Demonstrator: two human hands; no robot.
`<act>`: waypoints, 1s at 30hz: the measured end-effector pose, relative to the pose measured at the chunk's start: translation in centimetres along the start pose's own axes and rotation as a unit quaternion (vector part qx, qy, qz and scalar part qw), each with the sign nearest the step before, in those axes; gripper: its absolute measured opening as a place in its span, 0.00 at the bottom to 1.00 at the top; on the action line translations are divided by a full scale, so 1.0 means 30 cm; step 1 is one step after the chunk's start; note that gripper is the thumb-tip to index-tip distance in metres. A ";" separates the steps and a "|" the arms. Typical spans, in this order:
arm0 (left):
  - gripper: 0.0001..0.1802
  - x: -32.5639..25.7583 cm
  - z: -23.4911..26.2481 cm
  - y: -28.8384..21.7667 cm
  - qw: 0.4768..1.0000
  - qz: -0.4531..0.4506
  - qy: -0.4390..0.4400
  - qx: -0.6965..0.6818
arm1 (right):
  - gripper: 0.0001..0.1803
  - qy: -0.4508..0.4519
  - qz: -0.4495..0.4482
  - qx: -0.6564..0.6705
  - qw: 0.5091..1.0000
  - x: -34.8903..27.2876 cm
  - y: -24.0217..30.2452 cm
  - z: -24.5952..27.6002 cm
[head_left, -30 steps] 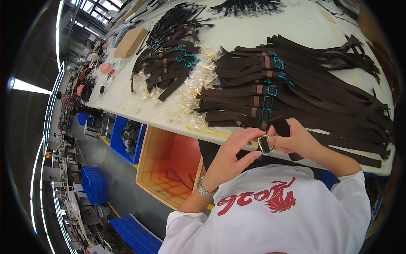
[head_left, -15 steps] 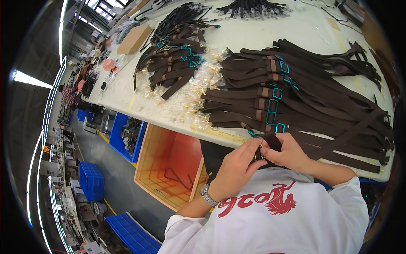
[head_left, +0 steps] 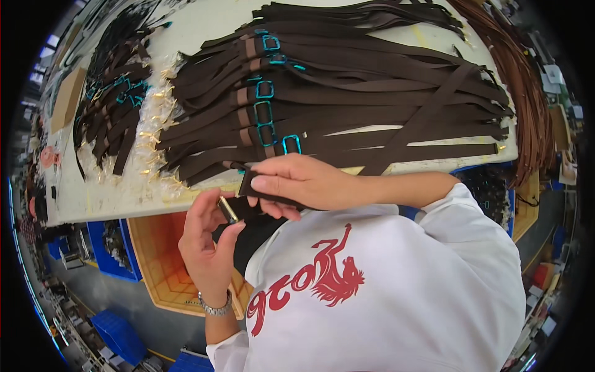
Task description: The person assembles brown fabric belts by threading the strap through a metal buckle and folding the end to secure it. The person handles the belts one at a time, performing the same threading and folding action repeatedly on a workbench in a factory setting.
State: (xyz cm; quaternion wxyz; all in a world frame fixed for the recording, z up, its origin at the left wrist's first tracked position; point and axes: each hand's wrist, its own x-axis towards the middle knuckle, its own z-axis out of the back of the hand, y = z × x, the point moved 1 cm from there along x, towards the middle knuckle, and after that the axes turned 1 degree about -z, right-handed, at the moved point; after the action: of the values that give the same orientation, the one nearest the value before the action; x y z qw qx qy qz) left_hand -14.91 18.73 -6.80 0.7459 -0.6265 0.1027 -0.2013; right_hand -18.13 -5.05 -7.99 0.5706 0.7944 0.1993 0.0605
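**Two hands on a strap end and a small metal piece**

The right hand point(head_left: 297, 181) is closed around the end of a dark brown strap point(head_left: 248, 180), which it holds just at the near edge of the table point(head_left: 111, 198). The left hand point(head_left: 207, 239) is below it, in front of the chest, and it pinches a small gold-coloured metal piece point(head_left: 227, 209) between the thumb and the fingers. The piece is just beside the strap end, but whether they touch cannot be told. Behind the hands, a big pile of brown straps point(head_left: 372, 93) with turquoise buckles point(head_left: 291, 144) lies across the table. To the left is a row of small clear bags point(head_left: 152, 133). Under the table stands an orange crate point(head_left: 161, 260).
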 end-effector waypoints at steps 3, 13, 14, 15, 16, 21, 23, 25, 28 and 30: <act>0.33 -0.009 -0.002 -0.013 1.000 0.004 0.009 0.006 | 0.23 0.053 -0.083 0.031 0.995 0.003 -0.016 0.003; 0.30 -0.001 0.005 -0.019 0.985 -0.059 0.116 0.114 | 0.22 0.091 -0.137 -0.010 0.986 -0.039 -0.027 -0.045; 0.30 -0.017 0.001 -0.019 0.982 -0.061 0.134 0.119 | 0.22 0.095 -0.134 -0.042 0.985 -0.050 -0.033 -0.051; 0.30 -0.036 -0.006 -0.012 0.982 -0.069 0.130 0.120 | 0.22 0.099 -0.131 -0.073 0.984 -0.060 -0.036 -0.057; 0.30 -0.048 -0.003 -0.007 0.983 -0.060 0.133 0.111 | 0.22 0.104 -0.128 -0.105 0.981 -0.065 -0.041 -0.062; 0.30 -0.126 -0.010 0.013 0.983 -0.017 0.131 0.129 | 0.19 0.178 -0.243 0.038 0.953 -0.071 -0.101 -0.037; 0.30 -0.132 -0.003 0.014 0.982 -0.024 0.123 0.144 | 0.17 0.155 -0.247 0.046 0.956 -0.073 -0.101 -0.038; 0.30 -0.144 -0.008 0.022 0.983 0.010 0.134 0.122 | 0.16 0.147 -0.256 0.026 0.955 -0.073 -0.094 -0.045; 0.31 -0.158 -0.018 0.048 0.987 0.064 0.129 0.076 | 0.17 0.152 -0.248 0.017 0.956 -0.076 -0.119 -0.055; 0.31 -0.170 -0.026 0.044 0.986 0.102 0.115 0.062 | 0.17 0.149 -0.251 0.010 0.956 -0.067 -0.114 -0.055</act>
State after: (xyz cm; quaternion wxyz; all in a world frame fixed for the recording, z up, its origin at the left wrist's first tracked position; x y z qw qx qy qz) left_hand -19.58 20.38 -8.74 0.7830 -0.5382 0.2388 -0.2004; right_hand -21.33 -3.45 -10.35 0.5231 0.7065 0.4758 0.0306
